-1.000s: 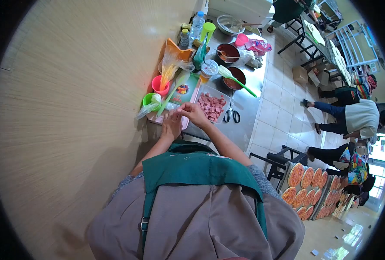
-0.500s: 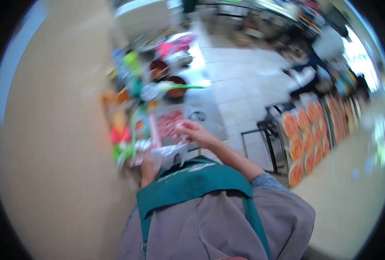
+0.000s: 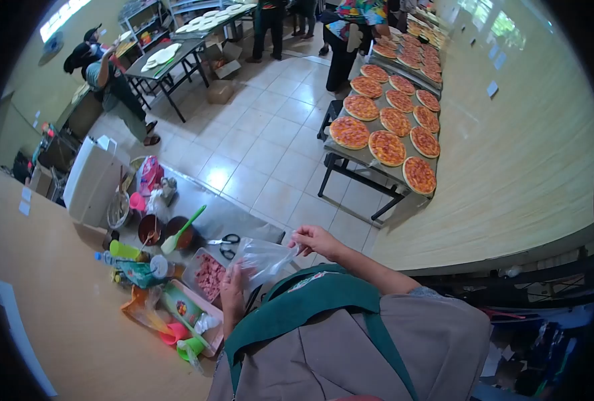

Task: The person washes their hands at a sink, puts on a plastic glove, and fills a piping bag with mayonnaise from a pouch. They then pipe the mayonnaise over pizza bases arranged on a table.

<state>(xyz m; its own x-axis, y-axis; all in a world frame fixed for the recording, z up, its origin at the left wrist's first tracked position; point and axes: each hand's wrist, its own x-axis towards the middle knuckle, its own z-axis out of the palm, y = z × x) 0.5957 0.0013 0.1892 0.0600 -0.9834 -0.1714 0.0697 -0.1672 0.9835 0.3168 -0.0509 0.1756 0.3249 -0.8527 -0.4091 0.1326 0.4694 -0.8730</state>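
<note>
A clear plastic bag [image 3: 265,260] stretches between my two hands above the near edge of the metal table. My right hand [image 3: 315,242] pinches its right end. My left hand [image 3: 232,291] is closed on its left side, close to a tub of diced pink meat [image 3: 210,275]. Black-handled scissors [image 3: 228,246] lie just beyond the bag. Two dark bowls of red sauce [image 3: 151,229] stand further left, and a green-handled spatula [image 3: 193,219] rests across one of them. A pink tray [image 3: 206,306] sits beside the tub, near a green cup [image 3: 190,349].
Beyond the tiled floor, topped pizzas [image 3: 386,148] cover a long table at the right. Another table [image 3: 161,63] with pale dough rounds stands at the back left. A person [image 3: 116,90] stands near it, and another [image 3: 342,57] is beside the pizzas. A cardboard box [image 3: 220,91] is on the floor.
The view has swung right, bringing the pizza table nearer the centre. My hands have moved away from the tray and apart, and the clear bag is now spread between them.
</note>
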